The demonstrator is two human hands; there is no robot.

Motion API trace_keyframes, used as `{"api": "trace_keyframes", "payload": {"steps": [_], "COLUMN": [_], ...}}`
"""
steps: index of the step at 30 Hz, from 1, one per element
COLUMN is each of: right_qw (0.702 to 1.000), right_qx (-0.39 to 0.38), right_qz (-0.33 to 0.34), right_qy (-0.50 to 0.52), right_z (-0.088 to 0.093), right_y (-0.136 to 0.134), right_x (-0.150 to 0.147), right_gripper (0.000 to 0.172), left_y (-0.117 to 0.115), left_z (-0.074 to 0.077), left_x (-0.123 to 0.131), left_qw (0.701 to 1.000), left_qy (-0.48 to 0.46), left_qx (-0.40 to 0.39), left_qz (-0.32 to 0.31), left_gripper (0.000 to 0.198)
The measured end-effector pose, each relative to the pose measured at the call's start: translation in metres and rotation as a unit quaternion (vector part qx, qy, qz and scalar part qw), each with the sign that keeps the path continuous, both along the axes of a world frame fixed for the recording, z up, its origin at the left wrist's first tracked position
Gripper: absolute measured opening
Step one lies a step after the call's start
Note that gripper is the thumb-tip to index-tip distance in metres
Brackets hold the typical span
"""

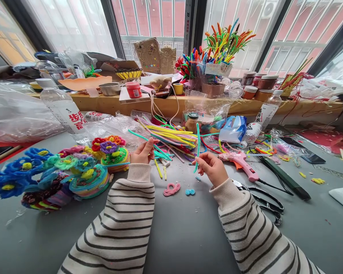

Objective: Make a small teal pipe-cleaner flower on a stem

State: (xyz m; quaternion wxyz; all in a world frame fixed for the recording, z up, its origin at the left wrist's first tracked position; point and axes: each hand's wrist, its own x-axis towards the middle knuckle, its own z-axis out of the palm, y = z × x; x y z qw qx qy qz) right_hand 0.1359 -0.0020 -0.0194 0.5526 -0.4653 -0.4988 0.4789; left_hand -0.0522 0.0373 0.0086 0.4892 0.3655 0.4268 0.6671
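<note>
My left hand (143, 152) is closed in a pinch, with a teal pipe cleaner (135, 134) at its fingertips. That strip slants up to the left, partly hidden by my fingers. In my right hand (213, 167) a green-teal pipe cleaner (198, 139) stands nearly upright, gripped near its lower end between thumb and fingers. On the table between my hands lie a pink looped pipe-cleaner piece (172, 189) and a small blue coiled piece (190, 192). Behind them is a heap of yellow, pink and teal pipe cleaners (174, 134).
Pipe-cleaner flowers (27, 166) and a round pastel-striped piece (90, 182) stand at left. Near my right wrist are a pink glue gun (242, 165), black-handled scissors (267, 201) and a dark green bar (286, 179). A small jar (191, 122) and water bottles (61, 108) stand farther back.
</note>
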Motion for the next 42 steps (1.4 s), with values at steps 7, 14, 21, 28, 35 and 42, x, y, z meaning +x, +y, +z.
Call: {"api": "trace_keyframes", "payload": {"steps": [7, 14, 21, 28, 35, 42], "right_qw": [0.999, 0.998, 0.990, 0.980, 0.980, 0.983], "right_qx": [-0.016, -0.017, -0.056, -0.075, -0.080, -0.029], "right_qz": [0.006, 0.022, 0.045, 0.015, 0.041, 0.071], "right_qy": [0.039, 0.062, 0.123, 0.185, 0.176, 0.166], "right_z": [0.000, 0.000, 0.003, 0.002, 0.003, 0.004], "right_y": [0.001, 0.000, -0.003, 0.000, -0.002, -0.007], "right_x": [-0.003, -0.005, -0.006, -0.006, -0.007, -0.011], "right_gripper": [0.027, 0.023, 0.023, 0.020, 0.018, 0.013], "left_y": [0.001, -0.009, -0.011, -0.004, -0.023, -0.028], "left_z": [-0.004, -0.002, -0.012, -0.018, 0.000, -0.005], "left_x": [0.003, 0.013, 0.013, 0.014, 0.019, 0.031], "left_qw": [0.996, 0.965, 0.904, 0.942, 0.947, 0.917], "left_qy": [0.031, 0.164, 0.343, 0.272, 0.274, 0.322], "left_qx": [-0.058, -0.089, 0.030, 0.024, 0.166, 0.109], "left_qz": [-0.055, -0.181, -0.253, -0.195, -0.040, -0.208], "left_gripper": [0.031, 0.034, 0.026, 0.043, 0.024, 0.017]}}
